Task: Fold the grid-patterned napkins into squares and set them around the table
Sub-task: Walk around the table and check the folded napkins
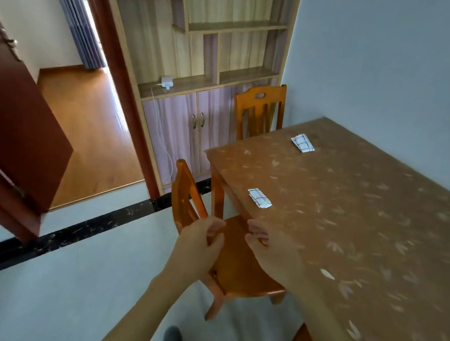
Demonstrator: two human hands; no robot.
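Our left hand (200,241) grips the chair (239,265) back. Our right hand (265,243), apart from it, reaches the surface (352,210) edge, hold unclear. One napkin (259,198) lies just beyond, a second napkin (302,143) far off.

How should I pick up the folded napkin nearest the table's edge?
Probably pinch the napkin across its narrow width from above, from the table edge beside it: it lies flat and folded, so this keeps the layers together.
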